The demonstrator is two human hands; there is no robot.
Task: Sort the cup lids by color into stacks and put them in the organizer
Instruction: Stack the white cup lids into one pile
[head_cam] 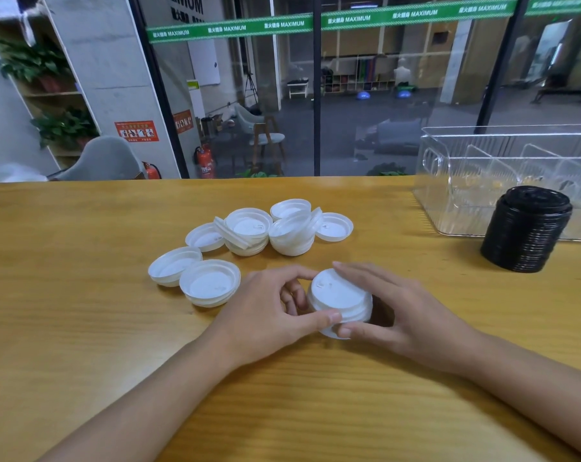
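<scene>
Both hands meet on a short stack of white lids [341, 296], flat tops up, standing on the desk [82, 295] just in front of me. My left hand [269, 305] curls round its left side, thumb at the near rim; my right hand [399, 311] pinches the right side. Loose white lids [249, 228] lie behind, mostly rim up. A tall black lid stack [526, 228] stands right, just before the clear organizer [449, 181] at the desk's far edge; open wood stretches left.

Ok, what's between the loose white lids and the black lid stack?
Only bare table, per the head view, between loose white lids and black lid stack.
</scene>
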